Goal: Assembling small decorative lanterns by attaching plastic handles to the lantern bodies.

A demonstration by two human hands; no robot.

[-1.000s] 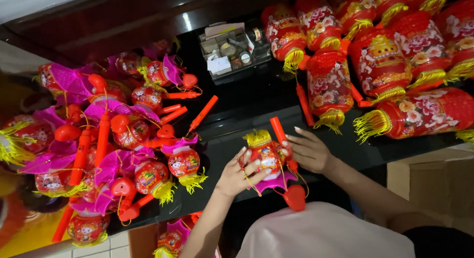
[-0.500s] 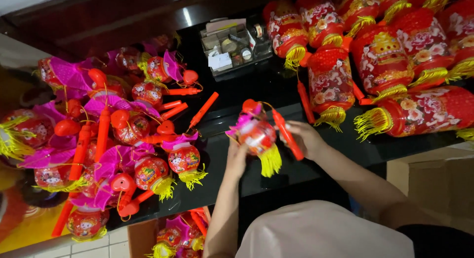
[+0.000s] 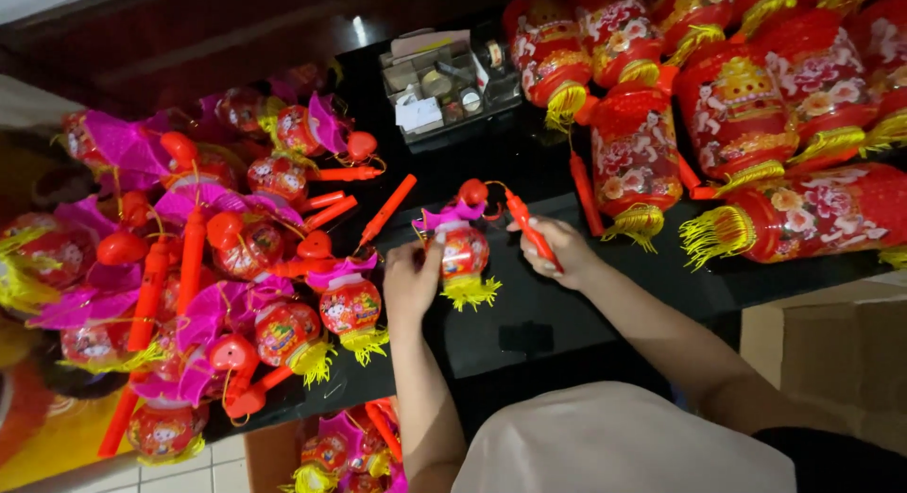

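A small red toy lantern with a pink top and a yellow tassel hangs over the black table. My left hand grips its left side. My right hand is closed around the lantern's orange-red stick handle, which joins the lantern's top by a thin cord. A heap of similar small lanterns with pink tops and orange sticks lies just left of my left hand.
Large red paper lanterns with yellow tassels fill the table's upper right. A clear compartment box of small parts stands at the back. A cardboard box is at the lower right. More small lanterns lie below the table edge.
The lantern has been lifted from the table's near edge, up and to the left, and now hangs upright. My right hand shifted from its side to grip the stick.
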